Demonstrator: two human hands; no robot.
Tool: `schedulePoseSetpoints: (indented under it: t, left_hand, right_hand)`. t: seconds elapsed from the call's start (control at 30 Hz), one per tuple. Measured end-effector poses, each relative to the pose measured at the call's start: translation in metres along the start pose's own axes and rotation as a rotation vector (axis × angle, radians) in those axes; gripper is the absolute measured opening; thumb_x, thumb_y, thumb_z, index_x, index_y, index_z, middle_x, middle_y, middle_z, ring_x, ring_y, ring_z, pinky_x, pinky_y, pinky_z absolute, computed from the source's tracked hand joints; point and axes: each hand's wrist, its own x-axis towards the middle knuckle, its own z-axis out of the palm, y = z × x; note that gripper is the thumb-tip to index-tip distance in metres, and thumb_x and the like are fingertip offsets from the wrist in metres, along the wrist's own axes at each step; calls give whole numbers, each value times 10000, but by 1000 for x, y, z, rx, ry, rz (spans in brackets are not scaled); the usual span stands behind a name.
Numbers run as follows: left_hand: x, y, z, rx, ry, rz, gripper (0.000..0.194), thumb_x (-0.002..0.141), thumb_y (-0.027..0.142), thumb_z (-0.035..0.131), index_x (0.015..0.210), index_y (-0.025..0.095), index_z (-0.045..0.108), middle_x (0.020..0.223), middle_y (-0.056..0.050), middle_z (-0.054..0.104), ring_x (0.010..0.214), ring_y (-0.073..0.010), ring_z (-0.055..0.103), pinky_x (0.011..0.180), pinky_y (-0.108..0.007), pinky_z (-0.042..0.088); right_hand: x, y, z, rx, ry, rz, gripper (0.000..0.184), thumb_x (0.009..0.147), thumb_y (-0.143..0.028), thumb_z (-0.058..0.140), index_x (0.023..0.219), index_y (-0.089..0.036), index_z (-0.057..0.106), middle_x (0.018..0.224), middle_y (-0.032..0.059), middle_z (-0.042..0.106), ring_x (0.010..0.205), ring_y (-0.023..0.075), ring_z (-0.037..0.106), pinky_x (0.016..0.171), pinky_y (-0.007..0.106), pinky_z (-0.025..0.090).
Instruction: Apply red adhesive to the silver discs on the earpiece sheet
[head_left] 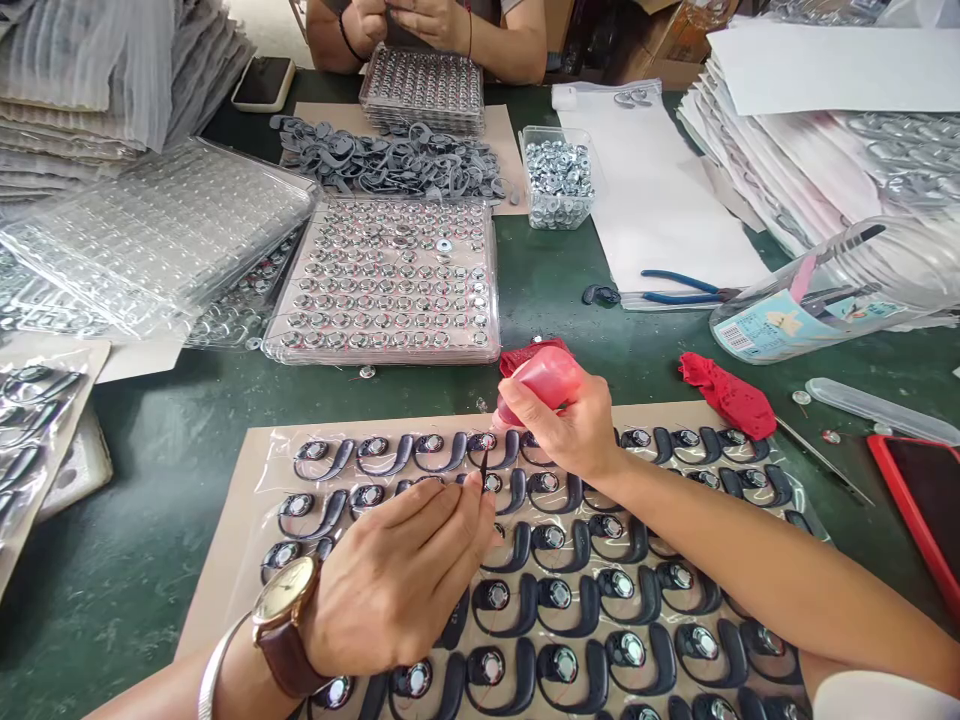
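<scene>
My right hand (585, 430) is wrapped around a soft pink squeeze bottle (551, 376), tipped down over the far row of parts. My left hand (401, 570), with a watch on its wrist, pinches a thin dark pointed tool, seemingly tweezers (484, 462). The tool's tip is close to a small round speaker (482, 441) in a black ear hook; whether it touches cannot be made out. Rows of similar black ear hooks with round speakers (551, 538) lie on a clear-film-covered cardboard sheet (225, 520) under both hands. Some are hidden by my hands and arms.
Beyond the sheet stand a stacked tray of round speakers (390, 290), a pile of grey hooks (397, 160) and a tub of metal parts (559, 180). Blue-handled pliers (679, 285), a plastic jar (817, 300), a red cloth (727, 395) and a phone (922, 500) are right. A co-worker's hands (409, 20) are opposite.
</scene>
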Motion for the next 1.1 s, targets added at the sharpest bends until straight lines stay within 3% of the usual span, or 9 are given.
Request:
schedulePoseSetpoints:
  t: [0.1,0.27,0.47,0.7,0.97,1.1]
  left_hand:
    - [-2,0,1,-10,1,-9,252,952,157,487,1089,33,658,1060,-143,714,963,-246,693,833,-358,574]
    - [-2,-3,0,-51,8,-42,240,936,145,506,1101,54,656,1074,-133,713,988,-235,689,859,-349,576]
    - [3,-7,-3,-160,24,-84,211,931,130,510,1055,58,666,1019,-116,727,921,-238,706,779,-368,591]
    - [0,-13,-4,-267,22,-146,238,892,94,530,1095,73,652,1039,-114,723,927,-215,702,795,-346,587]
    - [-1,-27,-3,-471,115,-363,239,883,86,561,1087,176,648,1013,-46,741,877,-155,710,747,-278,585]
    - [-3,-29,-2,-491,143,-400,192,882,102,586,1042,175,662,982,-41,744,871,-147,712,747,-257,583]
  right_hand:
    - [0,-1,0,-18,-21,-4,287,877,-425,641,704,-195,643,584,-13,673,533,115,649,582,230,540]
    - [1,-6,-3,-83,56,25,307,893,-407,624,665,-201,611,537,-29,666,506,107,659,583,213,537]
    - [0,-8,-5,-75,62,-24,324,899,-365,623,617,-206,595,516,-36,655,489,103,648,604,226,539]
    - [-1,-4,-6,-64,29,-4,310,896,-390,622,643,-212,602,522,-31,663,497,118,649,604,253,543]
    - [-3,-7,-5,-35,-78,-24,278,905,-376,617,691,-200,637,579,-23,693,547,108,656,631,238,537]
    - [-4,-6,-4,55,-25,-33,277,901,-383,620,701,-193,642,582,-11,679,550,123,655,608,260,538]
